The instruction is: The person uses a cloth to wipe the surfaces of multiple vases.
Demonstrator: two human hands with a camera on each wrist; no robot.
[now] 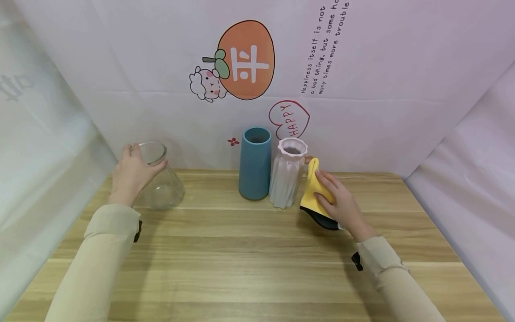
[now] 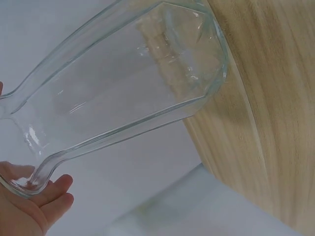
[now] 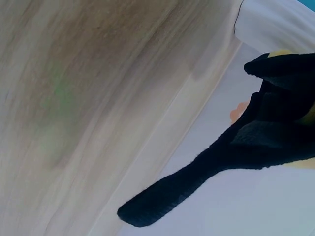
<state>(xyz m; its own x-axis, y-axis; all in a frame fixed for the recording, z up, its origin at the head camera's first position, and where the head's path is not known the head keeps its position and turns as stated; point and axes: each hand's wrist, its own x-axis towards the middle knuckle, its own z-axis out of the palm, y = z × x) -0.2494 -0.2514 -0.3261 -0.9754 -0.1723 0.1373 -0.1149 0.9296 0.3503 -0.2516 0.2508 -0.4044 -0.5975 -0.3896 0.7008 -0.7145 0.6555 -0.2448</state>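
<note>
At the left of the head view my left hand (image 1: pixel 130 174) grips a clear glass vase (image 1: pixel 162 192) by its flared rim, thumb on the near side. In the left wrist view the faceted glass vase (image 2: pixel 123 83) slants across, its base overlapping the wooden tabletop, and the fingers of the left hand (image 2: pixel 37 209) curl at its mouth. On the right, my right hand (image 1: pixel 342 205) holds a folded cloth (image 1: pixel 311 194), yellow with a black underside. The right wrist view shows that cloth's black side (image 3: pixel 275 132) hanging down; the fingers are hidden there.
A blue vase (image 1: pixel 255 170) and a pale pink fluted vase (image 1: pixel 285 179) stand side by side at the back middle of the wooden table (image 1: pixel 225 264). The pink one is just left of the cloth. White printed fabric (image 1: pixel 374 67) hangs behind and at both sides.
</note>
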